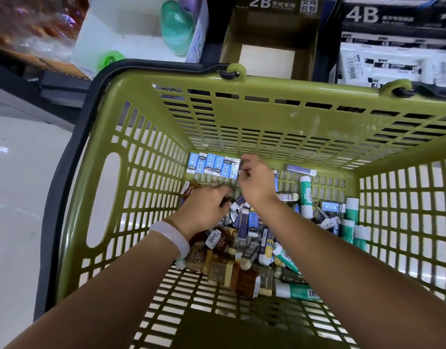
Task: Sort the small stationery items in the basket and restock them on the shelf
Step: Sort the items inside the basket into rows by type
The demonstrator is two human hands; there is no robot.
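Observation:
Both my hands are down inside an olive-green slotted basket (pixel 131 187). Along its far wall stands a neat row of several blue-and-white erasers (pixel 212 166). My right hand (pixel 257 182) is at the right end of that row, its fingers curled and pinching the last eraser there. My left hand (pixel 207 207), with a pale bangle on the wrist, reaches palm down into the loose pile (pixel 247 238) of dark 2B erasers and brown erasers; what its fingers hold is hidden. Green-and-white glue sticks (pixel 306 197) lie to the right.
Behind the basket is the shelf: an open olive 2B display box (pixel 269 39) almost empty, a box of 4B erasers (pixel 393 59) at the right, and green plastic items (pixel 176 31) at the left. Pale floor lies to the left.

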